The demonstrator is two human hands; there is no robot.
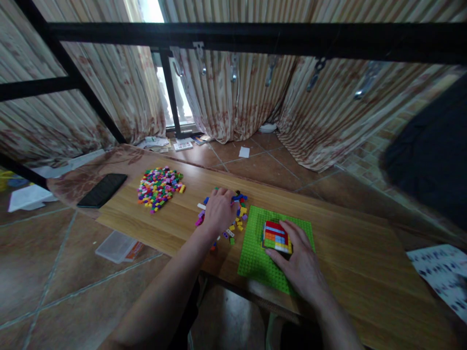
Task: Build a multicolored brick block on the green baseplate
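Toy-brick block (274,238) sits on a green baseplate (254,243), clasped inside the right hand (303,262); whether the left hand (220,212) grips anything is unclear.

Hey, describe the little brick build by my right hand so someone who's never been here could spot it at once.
On the long wooden tabletop, find the studded green baseplate. There, the right hand curls around a small block of bricks, its top patched red, orange and pale blue. Unlike the loose bricks heaped to its left, it is one compact, joined piece.
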